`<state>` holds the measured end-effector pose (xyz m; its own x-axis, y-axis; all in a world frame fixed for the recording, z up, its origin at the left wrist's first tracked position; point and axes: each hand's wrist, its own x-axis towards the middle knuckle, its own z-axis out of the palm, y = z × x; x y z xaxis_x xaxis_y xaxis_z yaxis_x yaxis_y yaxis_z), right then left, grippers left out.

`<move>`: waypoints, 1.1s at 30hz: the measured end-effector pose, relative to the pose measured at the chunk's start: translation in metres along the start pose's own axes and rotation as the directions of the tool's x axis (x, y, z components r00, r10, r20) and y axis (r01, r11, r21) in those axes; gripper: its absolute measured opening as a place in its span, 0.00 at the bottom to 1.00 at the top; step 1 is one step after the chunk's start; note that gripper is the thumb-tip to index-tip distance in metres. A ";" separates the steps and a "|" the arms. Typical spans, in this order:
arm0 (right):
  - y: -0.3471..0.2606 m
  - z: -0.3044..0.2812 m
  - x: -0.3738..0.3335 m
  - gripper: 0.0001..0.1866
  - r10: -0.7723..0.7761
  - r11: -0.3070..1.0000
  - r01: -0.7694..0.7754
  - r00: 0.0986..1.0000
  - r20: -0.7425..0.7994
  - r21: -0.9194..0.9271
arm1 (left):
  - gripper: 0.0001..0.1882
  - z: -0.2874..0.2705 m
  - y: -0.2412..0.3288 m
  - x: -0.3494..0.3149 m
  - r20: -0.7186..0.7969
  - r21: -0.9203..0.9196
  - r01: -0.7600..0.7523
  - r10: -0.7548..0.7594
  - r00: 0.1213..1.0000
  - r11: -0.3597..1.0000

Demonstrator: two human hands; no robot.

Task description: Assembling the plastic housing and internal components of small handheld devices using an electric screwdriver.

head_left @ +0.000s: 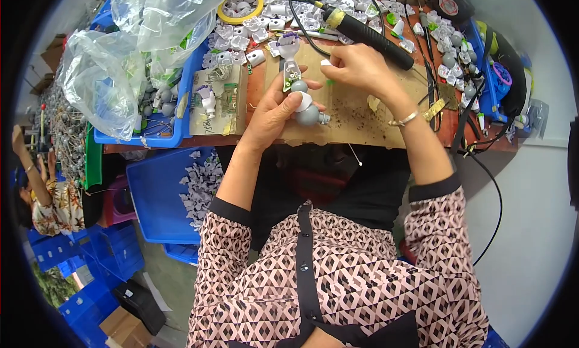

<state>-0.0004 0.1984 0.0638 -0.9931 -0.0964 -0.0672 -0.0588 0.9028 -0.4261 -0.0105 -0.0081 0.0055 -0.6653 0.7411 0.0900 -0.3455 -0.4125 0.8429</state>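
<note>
My left hand (269,117) is closed around a small plastic assembly (308,115) with grey balls, a white band and a clear-white upper part with purple at its tip. A small green circuit board shows on its upper part, beside my fingers. To the right of it and slightly higher, my right hand (360,66) is closed in a pinch. A small white piece (325,63) shows at its fingertips, too little of it visible to tell its kind. The hands are apart, both over a brown cardboard sheet (356,128) on the red-brown table.
Many white plastic parts (356,4) cover the table's far side, with a yellow tape roll (260,4) and a black cylindrical tool (377,39). Blue bins (163,140) stand left and right, the left one under clear plastic bags (96,88). Another person (57,212) works at far left.
</note>
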 end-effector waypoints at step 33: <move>-0.004 0.032 -0.045 0.13 0.187 0.537 0.015 0.973 -0.136 0.843 | 0.35 0.015 -0.009 0.016 0.067 0.124 0.098 -0.107 0.992 0.987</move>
<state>0.0476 0.1855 0.0398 -0.9910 0.1321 -0.0221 0.0393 0.1298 -0.9908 -0.0078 0.0151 0.0070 -0.5791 0.8145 0.0349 -0.3242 -0.2693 0.9069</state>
